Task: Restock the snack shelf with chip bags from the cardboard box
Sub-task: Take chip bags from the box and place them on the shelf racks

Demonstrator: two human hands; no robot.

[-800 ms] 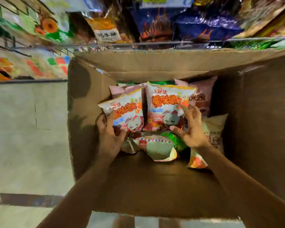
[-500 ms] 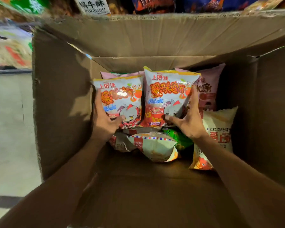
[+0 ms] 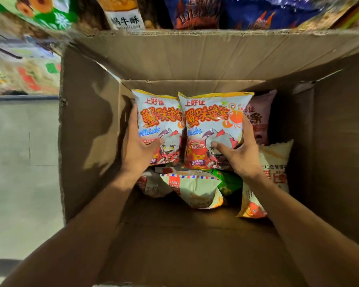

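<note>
Both your hands reach into the cardboard box, each clamped on one upright chip bag. Your left hand grips the left chip bag: fingers run up its outer edge, thumb pressed on its front. Your right hand grips the right chip bag likewise, thumb on the printed figure, fingers wrapped round the right edge and partly hidden behind it. The two bags touch side by side. Your right hand and its bag cover part of a pink bag. Loose bags lie below. Shelf stock above is cut off and blurred.
</note>
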